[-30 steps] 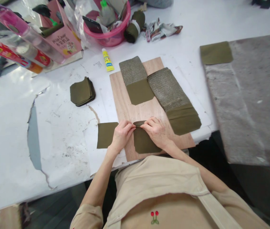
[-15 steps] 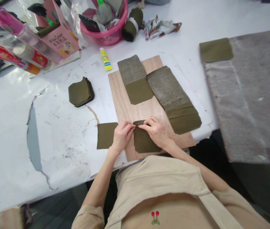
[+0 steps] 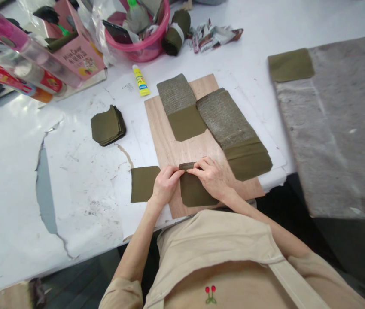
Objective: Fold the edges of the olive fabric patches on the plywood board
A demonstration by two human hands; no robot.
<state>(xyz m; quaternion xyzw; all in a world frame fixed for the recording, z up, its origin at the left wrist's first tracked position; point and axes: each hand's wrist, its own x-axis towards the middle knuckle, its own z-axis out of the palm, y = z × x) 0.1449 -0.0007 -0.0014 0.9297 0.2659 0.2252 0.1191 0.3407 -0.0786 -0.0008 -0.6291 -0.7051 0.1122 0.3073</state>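
Between our hands: olive fabric piece [image 3: 195, 193], long axis running toward us | left hand [image 3: 165, 183] and right hand [image 3: 213, 177] both pinch its folded far edge | equally near, on board [image 3: 169, 141]

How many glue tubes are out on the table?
1: a yellow glue tube lies on the table just beyond the board's far left corner. More may be hidden in the pink tub.

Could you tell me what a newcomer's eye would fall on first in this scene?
Probably the left hand and right hand pinching the folded top edge of an olive fabric piece on the wooden board. Next, the fanned olive stack at the board's right, and the pink basin at the far edge.
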